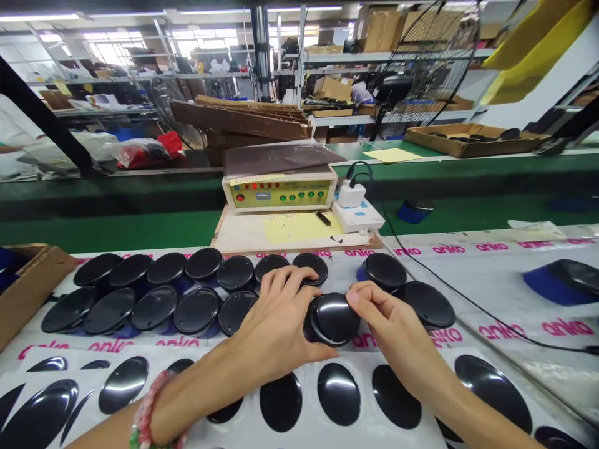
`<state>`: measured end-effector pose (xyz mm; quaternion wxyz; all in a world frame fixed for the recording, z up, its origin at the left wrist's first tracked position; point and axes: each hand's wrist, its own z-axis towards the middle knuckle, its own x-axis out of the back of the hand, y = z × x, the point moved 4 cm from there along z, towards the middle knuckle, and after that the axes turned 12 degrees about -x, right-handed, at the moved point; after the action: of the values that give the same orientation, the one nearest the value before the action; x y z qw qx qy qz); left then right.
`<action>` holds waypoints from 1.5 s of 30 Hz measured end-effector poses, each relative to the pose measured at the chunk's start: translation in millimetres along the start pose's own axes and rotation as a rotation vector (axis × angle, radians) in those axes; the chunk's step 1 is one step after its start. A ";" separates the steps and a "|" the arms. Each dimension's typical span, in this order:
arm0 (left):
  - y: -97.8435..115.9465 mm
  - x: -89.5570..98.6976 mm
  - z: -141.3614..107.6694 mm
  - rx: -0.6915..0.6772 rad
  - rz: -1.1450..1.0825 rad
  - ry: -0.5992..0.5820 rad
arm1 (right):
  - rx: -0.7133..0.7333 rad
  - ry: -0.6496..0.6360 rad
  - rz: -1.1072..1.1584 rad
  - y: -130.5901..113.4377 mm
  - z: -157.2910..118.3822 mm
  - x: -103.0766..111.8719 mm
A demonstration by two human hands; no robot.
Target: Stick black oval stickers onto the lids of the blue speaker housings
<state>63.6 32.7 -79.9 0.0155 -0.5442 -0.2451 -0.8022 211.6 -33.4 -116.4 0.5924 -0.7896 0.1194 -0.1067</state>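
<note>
My left hand (pixel 276 315), with a beaded bracelet on its wrist, wraps round the side of a round black-topped unit (pixel 312 332). Over that top lies a glossy black disc (pixel 337 315), slightly off centre, its edge pinched between the thumb and fingers of my right hand (pixel 390 315). Whether the disc touches the top all round, I cannot tell. Below my hands, a white sheet (pixel 309 405) bears several glossy black discs (pixel 339 394). Similar black-topped units (pixel 196 310) with blue bodies stand in two rows on the left. Two more units (pixel 384 271) are just beyond my right hand.
A control box (pixel 281 194) with lit buttons stands at the back, beside a white power adapter (pixel 352 194). A black cable (pixel 435 277) crosses the right side. Cardboard boxes sit at the left (pixel 35 293) and back right (pixel 468 144). More blue units (pixel 568 280) lie right.
</note>
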 end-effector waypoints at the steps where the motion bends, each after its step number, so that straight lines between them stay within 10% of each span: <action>1: -0.2 0.2 -0.1 -0.005 -0.001 0.008 | 0.008 0.007 -0.027 -0.6 -0.4 -0.8; 45: 0.2 -0.9 -1.3 -0.102 0.042 0.004 | 0.699 0.311 -0.951 -19.0 -16.9 -17.7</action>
<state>62.8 31.7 -81.0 0.0050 -0.5478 -0.1923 -0.8142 190.8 -38.1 -94.0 0.6796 -0.4902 -0.2034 -0.5065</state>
